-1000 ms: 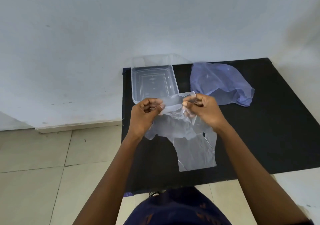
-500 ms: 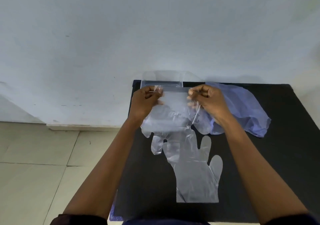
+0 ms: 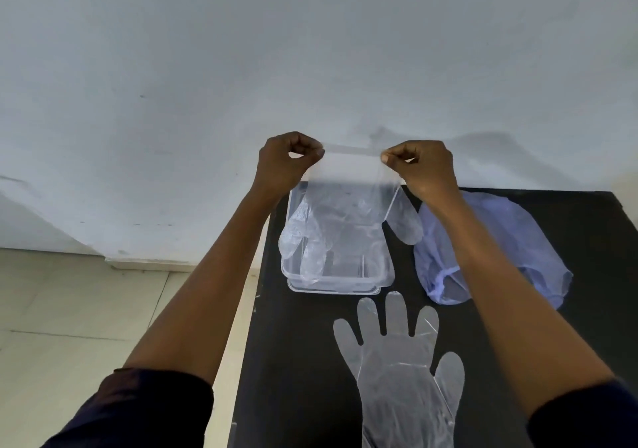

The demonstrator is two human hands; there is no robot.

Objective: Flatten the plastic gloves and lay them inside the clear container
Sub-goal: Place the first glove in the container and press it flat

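Observation:
A clear plastic glove (image 3: 340, 213) hangs by its cuff, stretched between both hands above the clear container (image 3: 336, 283). My left hand (image 3: 284, 163) pinches the cuff's left corner and my right hand (image 3: 423, 166) pinches the right corner. The glove's fingers dangle down into and over the container; its thumb hangs out past the container's right side. A second clear glove (image 3: 400, 375) lies flat on the black table (image 3: 297, 378), fingers pointing toward the container, just in front of it.
A crumpled blue plastic bag (image 3: 511, 240) lies on the table to the right of the container, partly under my right forearm. A pale wall stands right behind the table. Tiled floor (image 3: 69, 327) lies to the left of the table's edge.
Both hands have raised the glove by its cuff and carried it farther from me, over the container. The glove now hangs spread out. The flat glove on the table has stayed put.

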